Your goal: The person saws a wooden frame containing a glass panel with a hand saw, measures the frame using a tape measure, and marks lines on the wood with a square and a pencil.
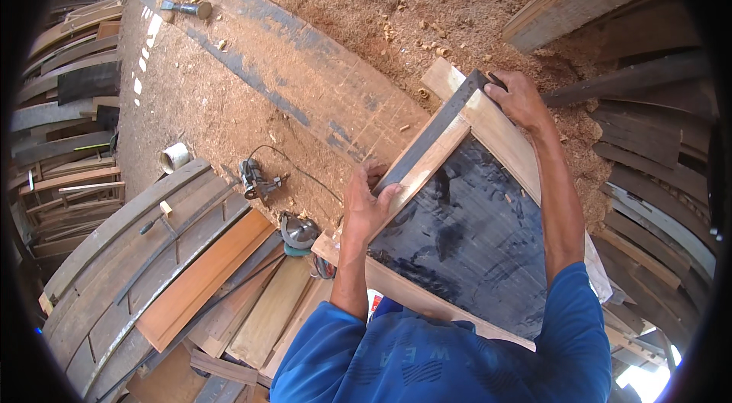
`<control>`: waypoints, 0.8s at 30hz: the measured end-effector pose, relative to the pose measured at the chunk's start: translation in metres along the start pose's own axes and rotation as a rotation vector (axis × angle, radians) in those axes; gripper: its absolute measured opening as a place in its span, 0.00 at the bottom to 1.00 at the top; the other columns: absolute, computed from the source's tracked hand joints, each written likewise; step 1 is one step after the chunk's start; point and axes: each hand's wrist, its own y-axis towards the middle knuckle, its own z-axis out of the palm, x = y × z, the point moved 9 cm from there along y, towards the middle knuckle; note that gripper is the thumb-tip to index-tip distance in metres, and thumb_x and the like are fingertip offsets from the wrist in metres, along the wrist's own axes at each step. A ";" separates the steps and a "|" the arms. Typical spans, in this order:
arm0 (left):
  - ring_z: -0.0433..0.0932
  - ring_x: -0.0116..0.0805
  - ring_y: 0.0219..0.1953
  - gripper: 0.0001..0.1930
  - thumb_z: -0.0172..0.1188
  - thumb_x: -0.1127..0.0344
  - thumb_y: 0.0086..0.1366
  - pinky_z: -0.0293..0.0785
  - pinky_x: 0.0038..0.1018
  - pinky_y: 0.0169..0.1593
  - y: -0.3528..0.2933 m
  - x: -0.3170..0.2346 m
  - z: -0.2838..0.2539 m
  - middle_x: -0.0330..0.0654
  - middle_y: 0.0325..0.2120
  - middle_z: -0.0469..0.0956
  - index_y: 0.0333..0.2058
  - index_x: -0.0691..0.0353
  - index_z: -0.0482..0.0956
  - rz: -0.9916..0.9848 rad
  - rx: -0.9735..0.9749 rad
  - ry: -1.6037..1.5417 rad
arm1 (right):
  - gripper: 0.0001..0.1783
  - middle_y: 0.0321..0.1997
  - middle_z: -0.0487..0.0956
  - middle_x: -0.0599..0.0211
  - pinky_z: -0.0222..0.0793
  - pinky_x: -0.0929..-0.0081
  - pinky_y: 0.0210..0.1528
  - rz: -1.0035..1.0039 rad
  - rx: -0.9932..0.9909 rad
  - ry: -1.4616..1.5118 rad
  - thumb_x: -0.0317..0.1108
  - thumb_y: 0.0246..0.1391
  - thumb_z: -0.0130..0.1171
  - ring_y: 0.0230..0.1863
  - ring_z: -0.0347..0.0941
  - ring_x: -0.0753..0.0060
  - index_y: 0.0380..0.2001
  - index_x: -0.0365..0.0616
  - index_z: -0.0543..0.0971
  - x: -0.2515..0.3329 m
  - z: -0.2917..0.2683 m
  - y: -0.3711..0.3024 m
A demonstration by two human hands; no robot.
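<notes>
A rectangular wooden frame [499,140] of pale planks lies in front of me over a dark surface. A dark grey strip [435,132] runs along its left rail. My left hand [367,205] grips that left rail, with the thumb over the pale wood. My right hand [521,100] clasps the frame's far corner, where the dark strip ends. Both arms wear blue sleeves.
Sawdust covers the floor and a long worn board [297,60] with a hammer [185,9] on it. A small power tool [255,178] and a circular saw [297,233] lie to my left, near a roll of tape [174,157]. Stacked planks [198,281] surround the spot.
</notes>
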 end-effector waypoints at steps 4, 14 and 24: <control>0.85 0.51 0.44 0.31 0.74 0.68 0.58 0.81 0.38 0.48 0.000 0.005 0.001 0.59 0.44 0.82 0.55 0.69 0.68 0.013 -0.001 0.000 | 0.16 0.30 0.81 0.49 0.72 0.58 0.42 -0.022 0.022 0.008 0.38 0.56 0.61 0.33 0.78 0.60 0.37 0.33 0.82 -0.004 0.002 0.004; 0.84 0.49 0.43 0.31 0.75 0.67 0.58 0.80 0.38 0.47 -0.001 0.005 0.001 0.59 0.43 0.82 0.55 0.68 0.68 0.030 0.006 -0.016 | 0.16 0.29 0.80 0.49 0.71 0.58 0.42 -0.036 -0.002 0.020 0.38 0.56 0.61 0.33 0.78 0.58 0.36 0.32 0.82 -0.005 0.001 0.004; 0.85 0.42 0.40 0.31 0.74 0.61 0.60 0.81 0.35 0.45 0.000 0.006 0.002 0.54 0.43 0.83 0.56 0.67 0.68 0.087 -0.002 0.031 | 0.17 0.30 0.80 0.48 0.71 0.58 0.43 -0.022 0.009 0.030 0.39 0.56 0.60 0.34 0.79 0.56 0.36 0.32 0.82 -0.005 0.002 0.003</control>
